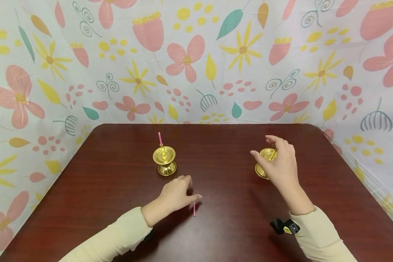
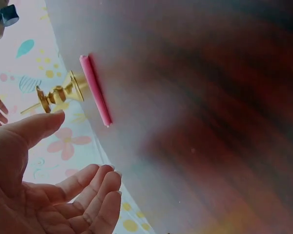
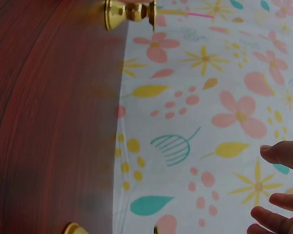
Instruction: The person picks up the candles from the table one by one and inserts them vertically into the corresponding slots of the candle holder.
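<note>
My left hand [image 1: 177, 193] hovers over a pink candle [image 1: 194, 209] lying on the table, its thumb and fingers apart. In the left wrist view the whole candle [image 2: 96, 90] shows, untouched by the hand [image 2: 53, 180]. At the right, my right hand [image 1: 283, 163] is spread beside a brass candle holder [image 1: 261, 171] and partly hides it. That holder has a bare spike; whether the fingers touch it I cannot tell. To the left a second brass candle holder [image 1: 167, 169] stands upright with a pink candle [image 1: 160, 139] on top.
The dark wooden table [image 1: 216, 153] has rounded far corners. A flower-printed cloth [image 1: 196, 87] hangs behind it and along both sides. A small black device [image 1: 286, 226] is on the right wrist.
</note>
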A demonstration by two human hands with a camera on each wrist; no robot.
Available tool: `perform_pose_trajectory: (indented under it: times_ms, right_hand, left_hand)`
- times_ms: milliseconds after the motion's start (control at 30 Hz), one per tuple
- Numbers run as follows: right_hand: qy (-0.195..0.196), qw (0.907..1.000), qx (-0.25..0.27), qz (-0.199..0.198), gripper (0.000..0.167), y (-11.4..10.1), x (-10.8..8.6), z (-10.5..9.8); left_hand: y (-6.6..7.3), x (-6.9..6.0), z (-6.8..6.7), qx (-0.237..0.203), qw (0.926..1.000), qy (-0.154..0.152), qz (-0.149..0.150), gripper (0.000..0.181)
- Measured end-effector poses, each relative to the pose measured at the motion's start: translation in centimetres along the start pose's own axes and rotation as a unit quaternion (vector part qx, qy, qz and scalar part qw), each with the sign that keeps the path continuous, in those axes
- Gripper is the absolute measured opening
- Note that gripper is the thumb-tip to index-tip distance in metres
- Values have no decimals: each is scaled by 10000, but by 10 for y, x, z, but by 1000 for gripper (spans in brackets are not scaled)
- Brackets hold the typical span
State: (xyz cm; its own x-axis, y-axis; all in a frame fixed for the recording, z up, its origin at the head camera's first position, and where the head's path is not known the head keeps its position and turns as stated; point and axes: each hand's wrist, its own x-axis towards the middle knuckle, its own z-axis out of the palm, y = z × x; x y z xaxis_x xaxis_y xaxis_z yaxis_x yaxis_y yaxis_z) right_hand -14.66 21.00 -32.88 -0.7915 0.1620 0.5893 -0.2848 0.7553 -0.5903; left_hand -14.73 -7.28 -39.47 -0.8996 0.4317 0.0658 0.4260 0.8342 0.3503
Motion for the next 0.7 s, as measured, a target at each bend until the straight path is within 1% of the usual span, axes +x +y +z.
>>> perform_pose_trajectory:
  times_ms: [167,267,467,700]
  right_hand:
    - [43,9997,-142,196,57,7,0,-5]
    - [160,9992,-234,279,59,12,0,-7]
    - [388,9986,-211,303,63,25,-1,-6]
    - [367,9965,-392,647,66,37,-4,-1]
  left_hand:
    - [-1,0,3,40,9999,-81,-99,43]
    - [-1,0,3,16,9998,-132,-124,44]
    - [0,0,4,14,9994,-305,-180,44]
    - [1,-1,5,24,9979,-584,-269,42]
